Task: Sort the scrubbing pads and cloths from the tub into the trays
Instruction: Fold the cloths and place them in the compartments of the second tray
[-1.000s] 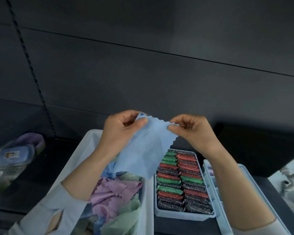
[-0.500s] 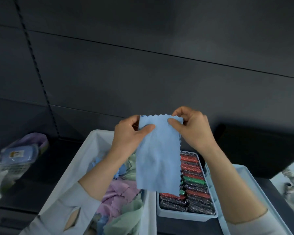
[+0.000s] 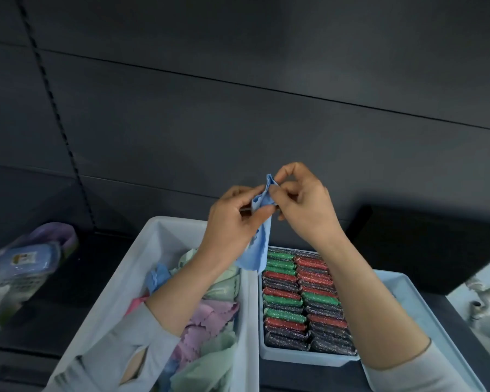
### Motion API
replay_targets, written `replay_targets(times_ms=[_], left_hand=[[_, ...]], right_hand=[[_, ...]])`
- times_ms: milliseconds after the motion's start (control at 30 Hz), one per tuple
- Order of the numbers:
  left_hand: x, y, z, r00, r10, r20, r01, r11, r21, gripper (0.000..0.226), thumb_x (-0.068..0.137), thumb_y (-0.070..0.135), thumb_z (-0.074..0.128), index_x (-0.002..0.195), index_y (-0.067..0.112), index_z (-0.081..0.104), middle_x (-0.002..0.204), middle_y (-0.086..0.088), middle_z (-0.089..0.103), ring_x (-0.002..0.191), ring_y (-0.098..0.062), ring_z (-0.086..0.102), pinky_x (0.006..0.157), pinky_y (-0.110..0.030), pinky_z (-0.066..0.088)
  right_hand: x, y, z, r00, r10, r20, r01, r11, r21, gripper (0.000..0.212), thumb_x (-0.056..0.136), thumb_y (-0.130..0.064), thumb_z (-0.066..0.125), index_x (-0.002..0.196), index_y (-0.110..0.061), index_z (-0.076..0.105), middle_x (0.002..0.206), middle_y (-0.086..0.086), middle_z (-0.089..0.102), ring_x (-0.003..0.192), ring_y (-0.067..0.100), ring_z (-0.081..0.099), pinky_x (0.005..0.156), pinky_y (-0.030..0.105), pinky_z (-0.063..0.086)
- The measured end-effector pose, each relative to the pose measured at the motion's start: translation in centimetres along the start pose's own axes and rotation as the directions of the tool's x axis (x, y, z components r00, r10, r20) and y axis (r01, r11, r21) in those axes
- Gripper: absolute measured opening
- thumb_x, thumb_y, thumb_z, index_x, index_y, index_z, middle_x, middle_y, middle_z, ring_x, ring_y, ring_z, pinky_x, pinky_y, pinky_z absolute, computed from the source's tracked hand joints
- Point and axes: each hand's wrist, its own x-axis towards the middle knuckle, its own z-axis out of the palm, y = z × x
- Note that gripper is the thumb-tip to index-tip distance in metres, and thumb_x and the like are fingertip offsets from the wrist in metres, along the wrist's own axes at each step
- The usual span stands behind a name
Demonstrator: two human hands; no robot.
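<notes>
A blue cloth [image 3: 259, 244] is pinched at its top between the left hand [image 3: 232, 222] and right hand [image 3: 303, 205], hanging below them above the tub [image 3: 153, 239].

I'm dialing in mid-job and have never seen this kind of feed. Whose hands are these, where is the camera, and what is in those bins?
There is no machine here: a person works with bare hands, and the single camera sits on their head, looking forward and down. The left hand and right hand together pinch a light blue cloth, bunched narrow and hanging between them. Below on the left is a tub holding loose cloths in pink, lilac, green and blue. Beside it, a tray is packed with rows of glittery scrubbing pads in red, green and dark colours. A second tray lies right of that; the right arm hides most of its inside.
</notes>
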Motion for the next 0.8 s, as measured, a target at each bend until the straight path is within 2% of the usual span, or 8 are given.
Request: replay_targets(times_ms=[67, 133, 233, 300, 433, 500, 633, 800], left_hand=[[0.1, -0.2, -0.2, 1.000, -0.008, 0.001, 0.008, 0.999, 0.047, 0.036, 0.079, 0.032, 0.069, 0.114, 0.024, 0.071, 0.092, 0.002, 0.063, 0.080, -0.016, 0.064, 0.074, -0.040, 0.054], [0.2, -0.3, -0.4, 1.000, -0.007, -0.010, 0.008, 0.996, 0.086, 0.025, 0.083, 0.022, 0.071, 0.108, 0.020, 0.074, 0.083, 0.005, 0.060, 0.071, -0.009, 0.059, 0.067, -0.033, 0.049], [0.5, -0.5, -1.0, 0.999, -0.042, -0.023, 0.043, 0.996, 0.079, 0.017, 0.085, 0.013, 0.071, 0.101, 0.017, 0.075, 0.074, 0.010, 0.056, 0.059, -0.001, 0.049, 0.061, -0.023, 0.039], [0.6, -0.5, -1.4, 0.996, -0.093, -0.003, 0.093, 0.995, 0.023, 0.019, 0.083, 0.012, 0.073, 0.102, 0.017, 0.076, 0.077, 0.008, 0.064, 0.063, -0.001, 0.054, 0.064, -0.023, 0.043], [0.5, -0.5, -1.7, 0.983, -0.168, 0.081, 0.174, 0.982, -0.073, 0.024, 0.079, 0.013, 0.078, 0.102, 0.022, 0.075, 0.089, 0.006, 0.076, 0.083, -0.012, 0.070, 0.082, -0.039, 0.057], [0.5, -0.4, -1.7, 0.974, -0.196, 0.111, 0.208, 0.972, -0.109, 0.023, 0.078, 0.010, 0.079, 0.099, 0.018, 0.075, 0.090, 0.005, 0.076, 0.085, -0.014, 0.072, 0.085, -0.040, 0.057], [0.6, -0.3, -1.9, 0.955, -0.247, 0.163, 0.275, 0.945, -0.177, 0.018, 0.079, 0.007, 0.078, 0.093, 0.017, 0.075, 0.088, 0.002, 0.076, 0.080, -0.011, 0.071, 0.082, -0.036, 0.057], [0.6, -1.0, -2.2, 0.940, -0.272, 0.207, 0.305, 0.942, -0.143, 0.007, 0.083, 0.014, 0.074, 0.090, 0.012, 0.076, 0.082, 0.001, 0.075, 0.074, -0.008, 0.066, 0.077, -0.034, 0.055]], right_hand=[[-0.2, -0.1, -0.2, 0.998, -0.018, 0.061, 0.017, 1.000, 0.009, 0.011, 0.093, -0.018, 0.058, 0.091, -0.023, 0.049, 0.070, 0.008, 0.071, 0.062, 0.033, 0.060, 0.067, 0.046, 0.052], [-0.6, -0.1, -0.4, 0.996, -0.039, 0.078, 0.035, 0.998, 0.049, 0.007, 0.095, -0.027, 0.058, 0.093, -0.025, 0.051, 0.072, 0.004, 0.072, 0.066, 0.027, 0.065, 0.069, 0.045, 0.054], [-1.1, 1.2, -0.7, 0.999, 0.004, -0.038, 0.002, 0.989, 0.146, 0.007, 0.093, -0.032, 0.061, 0.095, -0.028, 0.055, 0.076, 0.002, 0.072, 0.073, 0.024, 0.069, 0.069, 0.047, 0.056], [-1.5, 2.4, -0.8, 0.997, 0.037, -0.062, -0.024, 0.979, 0.205, 0.013, 0.091, -0.025, 0.066, 0.102, -0.026, 0.060, 0.083, -0.004, 0.069, 0.076, 0.014, 0.065, 0.071, 0.041, 0.055], [-2.1, 3.1, -0.7, 0.990, -0.138, 0.024, 0.134, 0.981, 0.140, 0.044, 0.084, -0.002, 0.072, 0.120, -0.026, 0.064, 0.110, 0.001, 0.056, 0.092, 0.011, 0.062, 0.086, 0.023, 0.052], [-1.7, 2.9, -0.8, 0.983, -0.173, 0.065, 0.163, 0.977, 0.139, 0.045, 0.081, 0.005, 0.072, 0.116, -0.023, 0.067, 0.113, 0.002, 0.053, 0.094, 0.012, 0.062, 0.088, 0.024, 0.051], [-1.1, 2.8, -1.4, 0.975, -0.184, 0.123, 0.165, 0.975, 0.149, 0.040, 0.080, 0.004, 0.073, 0.110, -0.022, 0.069, 0.114, 0.002, 0.052, 0.095, 0.017, 0.060, 0.087, 0.025, 0.052], [-0.3, 3.0, -1.4, 0.980, -0.165, 0.108, 0.142, 0.970, 0.199, 0.023, 0.079, 0.002, 0.075, 0.087, -0.020, 0.074, 0.099, 0.007, 0.062, 0.087, 0.019, 0.061, 0.078, 0.021, 0.049]])
